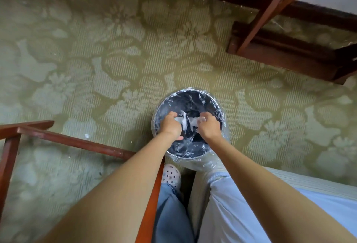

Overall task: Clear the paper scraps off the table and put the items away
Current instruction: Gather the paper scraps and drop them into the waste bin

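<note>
Head view: paper scraps held over the lined bin.
Left hand and right hand are both curled round the white scraps, above the bin's opening. Fingers are best opened low inside the liner, so nothing drifts out. One stray scrap is noted on the carpet near a wooden frame.

Paper scraps a white blur inside the bin, count unclear
</note>
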### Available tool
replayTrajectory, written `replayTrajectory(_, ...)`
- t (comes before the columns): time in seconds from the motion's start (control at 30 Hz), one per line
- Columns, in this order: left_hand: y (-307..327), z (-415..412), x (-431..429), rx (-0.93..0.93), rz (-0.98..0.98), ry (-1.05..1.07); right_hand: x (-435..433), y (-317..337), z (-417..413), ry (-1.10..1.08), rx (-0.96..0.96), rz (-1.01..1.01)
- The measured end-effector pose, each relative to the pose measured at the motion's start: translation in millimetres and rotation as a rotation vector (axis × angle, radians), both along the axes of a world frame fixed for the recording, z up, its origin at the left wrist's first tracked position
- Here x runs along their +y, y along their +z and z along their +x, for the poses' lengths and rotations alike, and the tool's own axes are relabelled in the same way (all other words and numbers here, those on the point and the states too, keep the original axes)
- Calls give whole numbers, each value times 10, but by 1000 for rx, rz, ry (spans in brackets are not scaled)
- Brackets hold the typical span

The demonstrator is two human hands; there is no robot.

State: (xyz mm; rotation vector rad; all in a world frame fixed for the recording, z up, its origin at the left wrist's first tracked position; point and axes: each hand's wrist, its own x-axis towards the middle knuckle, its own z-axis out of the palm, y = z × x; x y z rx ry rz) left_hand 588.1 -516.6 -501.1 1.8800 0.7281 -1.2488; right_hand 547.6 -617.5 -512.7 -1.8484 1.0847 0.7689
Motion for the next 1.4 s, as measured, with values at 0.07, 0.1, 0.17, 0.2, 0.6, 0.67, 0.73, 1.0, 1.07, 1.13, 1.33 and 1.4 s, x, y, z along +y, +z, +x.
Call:
replayTrajectory(0.07,12,8,26,18,8,30,-17,39,3,-25,1,28)
replayTrajectory(0.1,45,20,42,19,10,24,-22,72,4,-36,10,39)
replayTrajectory(0.17,150,52,74,7,21,-12,-33,153,7,-36,30,36)
replayTrajectory(0.2,239,73,86,1,29,-34,-38,208,6,-33,34,29)
replayTrajectory(0.6,2669,462,322,-497,74,-171,250,2502,447,381,-369,-231)
replayTrajectory(0.67,3232,451,496,-606,95,-132,393,3072,503,443,-473,-271)
replayTrajectory(0.73,3766,369,746,-714,148,-87,573,3630,511,493,-576,-305)
replayTrajectory(1.0,5261,-859,2095,-928,404,115,1697,5288,-190,764,-887,-211)
replayTrajectory(1.07,5430,-1276,2339,-918,462,149,1982,5424,-465,831,-930,-169)
replayTrajectory(1.13,5522,-1747,2606,-902,505,204,2294,5473,-801,921,-955,-100)
replayTrajectory(1.33,5284,-3061,3235,-766,566,377,3058,5212,-1792,1324,-782,22)
replayTrajectory(1.4,5108,-3416,3328,-677,554,407,3194,5030,-2108,1484,-678,37)
